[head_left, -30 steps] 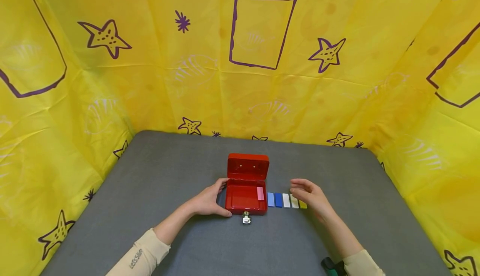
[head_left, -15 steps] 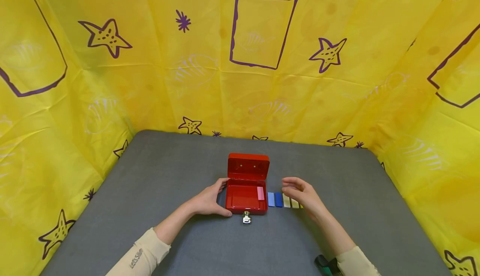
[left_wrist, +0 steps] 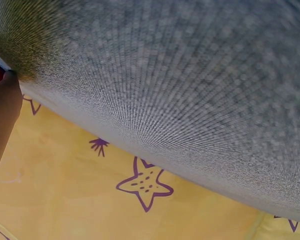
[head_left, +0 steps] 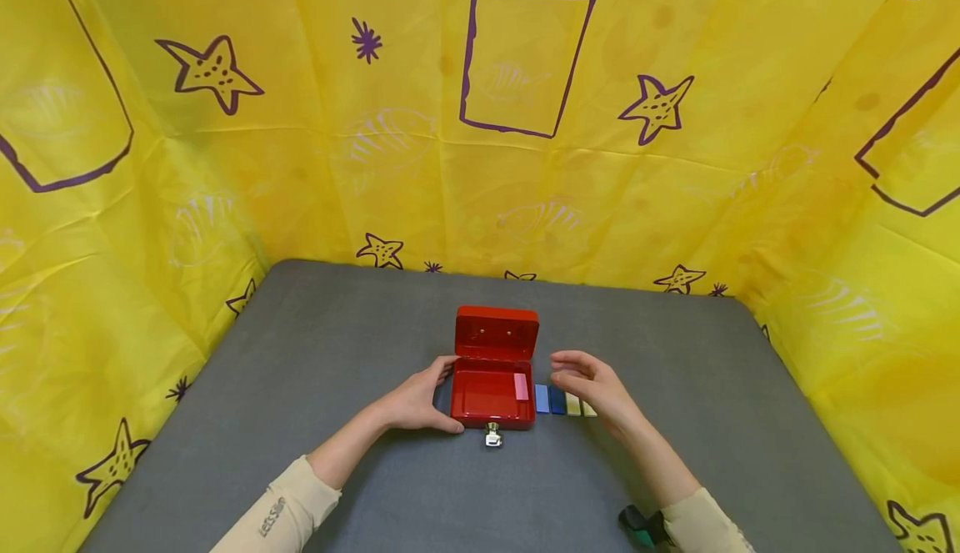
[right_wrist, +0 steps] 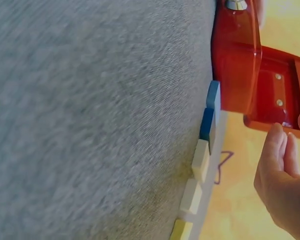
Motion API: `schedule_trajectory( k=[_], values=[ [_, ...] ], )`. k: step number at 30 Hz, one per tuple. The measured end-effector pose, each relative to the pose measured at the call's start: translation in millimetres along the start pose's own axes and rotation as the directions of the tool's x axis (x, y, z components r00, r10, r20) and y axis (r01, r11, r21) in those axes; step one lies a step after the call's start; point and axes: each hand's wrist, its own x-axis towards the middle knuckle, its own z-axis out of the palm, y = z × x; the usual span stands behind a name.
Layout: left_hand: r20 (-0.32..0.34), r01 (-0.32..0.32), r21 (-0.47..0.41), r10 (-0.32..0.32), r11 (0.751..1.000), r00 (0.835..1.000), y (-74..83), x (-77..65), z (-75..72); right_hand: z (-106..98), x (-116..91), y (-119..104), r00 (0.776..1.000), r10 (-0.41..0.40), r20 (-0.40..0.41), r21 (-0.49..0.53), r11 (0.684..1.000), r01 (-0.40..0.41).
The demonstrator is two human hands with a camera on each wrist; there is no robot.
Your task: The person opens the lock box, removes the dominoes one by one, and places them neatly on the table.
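Observation:
A small red metal cash box (head_left: pixel 487 421) stands on the table, its lid (head_left: pixel 497 334) raised at the back. Inside, toward the right wall, lies a pink block (head_left: pixel 521 387). My left hand (head_left: pixel 416 399) holds the box's left side, thumb at the front corner and fingers farther back. To the right of the box, blocks lie in a row: light blue (head_left: pixel 542 399), dark blue (head_left: pixel 557 401), cream (head_left: pixel 573 404), another pale one and yellow (right_wrist: pixel 181 230). Above the row hovers my right hand (head_left: pixel 596 386), fingers loosely bent, with nothing between them; it partly covers the row.
A metal latch (head_left: pixel 492 435) hangs at the front of the box. By my right sleeve lies a black and green object (head_left: pixel 639 526), partly hidden. The grey table (head_left: pixel 360 319) is enclosed by yellow cloth walls (head_left: pixel 420 186) with purple drawings.
My right hand has moved left over the row of blocks, toward the box, covering the yellow one in the head view. The left hand and the box have stayed in place.

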Motion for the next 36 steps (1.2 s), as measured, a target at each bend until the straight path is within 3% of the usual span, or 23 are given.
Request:
schedule_trajectory(
  k=[29, 36],
  values=[
    [0.002, -0.02, -0.006, 0.02, 1.0, 1.0, -2.9, 0.9, 0.6, 28.6, 6.2, -13.4, 0.99, -0.059, 0.125, -0.053, 0.996, 0.066],
    [-0.004, -0.02, 0.002, 0.02, 1.0, 1.0, -2.0, 0.9, 0.0, 33.2, 6.7, -14.8, 0.987, -0.076, 0.145, -0.119, 0.988, 0.093]
  ],
)
